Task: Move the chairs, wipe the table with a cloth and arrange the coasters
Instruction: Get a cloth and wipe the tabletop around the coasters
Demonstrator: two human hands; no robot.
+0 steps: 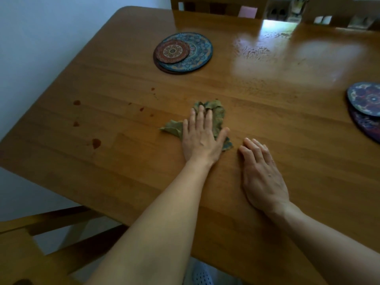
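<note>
My left hand (200,136) lies flat, fingers straight, pressing a crumpled green cloth (214,114) onto the wooden table (123,171). My right hand (261,173) rests flat on the bare wood just right of the cloth, holding nothing. A small round red coaster (172,51) lies on a larger blue patterned coaster (197,52) at the far middle. More patterned coasters (364,101) are stacked at the right edge of view. Several reddish-brown stains (96,143) dot the table's left part.
One wooden chair (26,249) stands at the near left below the table's edge. Another chair (216,6) stands behind the far edge and a third chair (337,19) at the far right. A white wall is on the left.
</note>
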